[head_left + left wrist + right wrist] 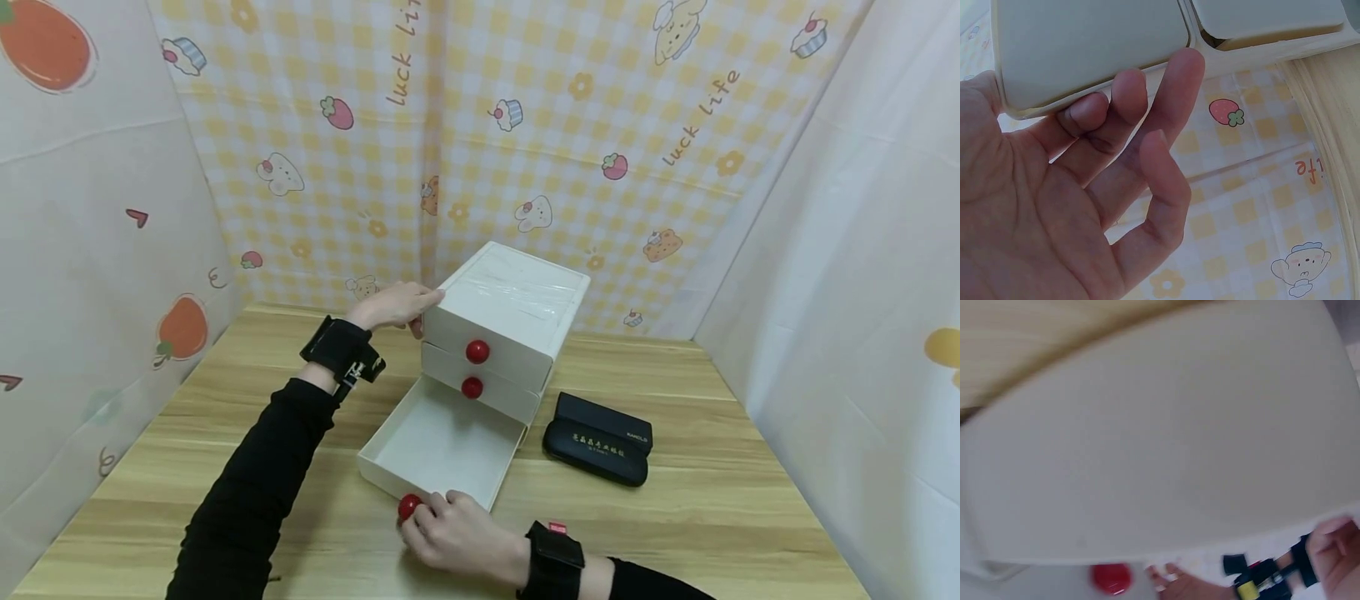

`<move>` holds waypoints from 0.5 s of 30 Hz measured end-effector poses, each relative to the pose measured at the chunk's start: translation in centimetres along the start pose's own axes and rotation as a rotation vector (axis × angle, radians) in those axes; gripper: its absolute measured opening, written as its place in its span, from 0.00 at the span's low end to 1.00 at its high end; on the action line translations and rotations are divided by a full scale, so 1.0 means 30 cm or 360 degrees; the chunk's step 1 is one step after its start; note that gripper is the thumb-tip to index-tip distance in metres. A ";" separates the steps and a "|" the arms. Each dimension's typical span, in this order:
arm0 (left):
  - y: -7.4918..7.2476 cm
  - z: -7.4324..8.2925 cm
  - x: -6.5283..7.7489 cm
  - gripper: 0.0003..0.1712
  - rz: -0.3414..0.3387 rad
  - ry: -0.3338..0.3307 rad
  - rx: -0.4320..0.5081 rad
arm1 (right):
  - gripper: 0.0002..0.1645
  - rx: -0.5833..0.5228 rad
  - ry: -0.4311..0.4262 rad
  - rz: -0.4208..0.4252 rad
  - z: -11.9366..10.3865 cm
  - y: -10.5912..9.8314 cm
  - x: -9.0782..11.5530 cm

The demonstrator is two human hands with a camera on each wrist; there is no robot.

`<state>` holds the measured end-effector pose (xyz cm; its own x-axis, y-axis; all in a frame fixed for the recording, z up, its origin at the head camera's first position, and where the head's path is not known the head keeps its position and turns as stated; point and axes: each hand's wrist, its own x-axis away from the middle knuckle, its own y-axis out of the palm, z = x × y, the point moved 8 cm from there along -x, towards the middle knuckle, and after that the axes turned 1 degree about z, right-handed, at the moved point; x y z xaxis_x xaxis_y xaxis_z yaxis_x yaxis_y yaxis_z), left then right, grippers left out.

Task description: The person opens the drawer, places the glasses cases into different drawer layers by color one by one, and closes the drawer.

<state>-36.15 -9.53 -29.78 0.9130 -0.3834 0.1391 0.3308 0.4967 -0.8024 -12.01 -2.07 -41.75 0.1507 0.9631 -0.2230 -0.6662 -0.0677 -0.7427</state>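
Observation:
A white three-drawer cabinet (517, 287) stands on the table, each drawer front bearing a red knob. Its bottom drawer (450, 442) is pulled far out, while the upper two drawers are in. At the cabinet's upper left edge rests my left hand (393, 307); in the left wrist view, the loosely bent fingers (1175, 87) lie against the cabinet's side. My right hand (461, 533) pinches the bottom drawer's red knob (409, 507) with bent fingers. Part of the right hand shows at the right edge of the right wrist view, beside the white drawer (1166, 437).
Right of the cabinet lie two black cases, one a rounded glasses case (596, 452) with gold lettering, the other a flatter case (603, 421) behind it. The wooden table (675, 525) meets a yellow checked curtain (480, 167) behind and white curtains at both sides.

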 end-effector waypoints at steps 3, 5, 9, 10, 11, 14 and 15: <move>-0.001 -0.001 0.000 0.31 -0.0007 -0.0001 0.0017 | 0.15 -0.0023 -0.0044 0.0205 0.022 -0.031 0.059; -0.001 0.000 -0.001 0.31 -0.0011 0.0000 0.0028 | 0.16 0.0004 -0.0034 0.0408 0.053 -0.065 0.105; 0.000 -0.002 -0.004 0.31 -0.0014 -0.0004 0.0046 | 0.14 0.0013 0.0119 0.0765 0.159 -0.081 0.221; 0.001 -0.003 -0.005 0.30 -0.0013 -0.0003 0.0047 | 0.13 0.0003 0.0178 0.0792 0.193 -0.071 0.252; 0.001 -0.004 -0.006 0.30 -0.0013 -0.0003 0.0050 | 0.11 -0.0019 0.0232 0.0800 0.224 -0.046 0.285; 0.002 -0.007 -0.008 0.30 -0.0010 -0.0004 0.0053 | 0.16 -0.0033 0.0458 0.0652 0.321 0.028 0.375; 0.001 -0.007 -0.008 0.31 -0.0008 -0.0005 0.0052 | 0.18 -0.0023 0.0528 0.0560 0.348 0.055 0.403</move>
<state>-36.42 -9.58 -29.98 0.9121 -0.3834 0.1450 0.3428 0.5198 -0.7825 -18.92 12.17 -39.08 0.1447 0.7460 -0.6500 -0.7087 -0.3803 -0.5942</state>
